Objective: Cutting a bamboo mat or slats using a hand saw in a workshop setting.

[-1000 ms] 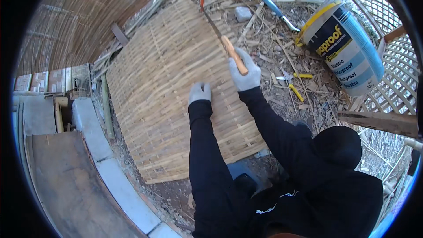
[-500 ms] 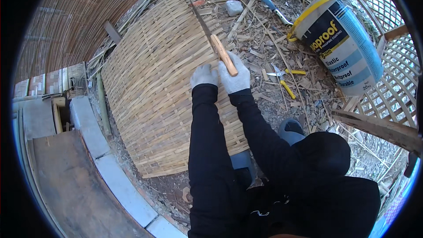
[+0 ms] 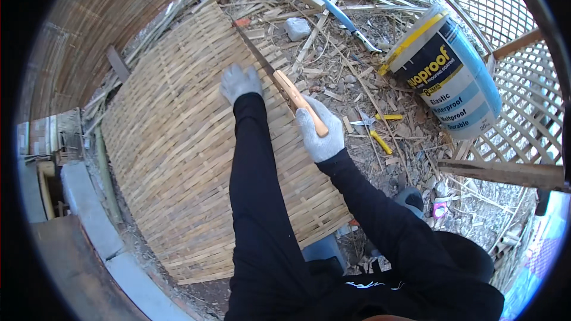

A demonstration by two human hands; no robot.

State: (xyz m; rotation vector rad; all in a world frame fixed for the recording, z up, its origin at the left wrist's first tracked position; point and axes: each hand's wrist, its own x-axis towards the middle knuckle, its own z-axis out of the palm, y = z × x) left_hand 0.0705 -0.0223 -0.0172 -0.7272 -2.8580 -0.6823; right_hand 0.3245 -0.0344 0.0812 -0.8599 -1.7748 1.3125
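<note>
Under the left hand [image 3: 241, 83], fingers a bit apart, gripping nothing: the woven mat [image 3: 172, 137]. Right hand [image 3: 324, 134] has fingers clamped on the saw [image 3: 291, 90], blade [image 3: 256, 53] ahead of them by the mat's right side; I'd stroke straight, left fingers pressing clear of the blade.

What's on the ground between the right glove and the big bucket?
In the head view, yellow-handled pliers or snips lie open among wood chips, between the gloved right hand and the bucket.
</note>
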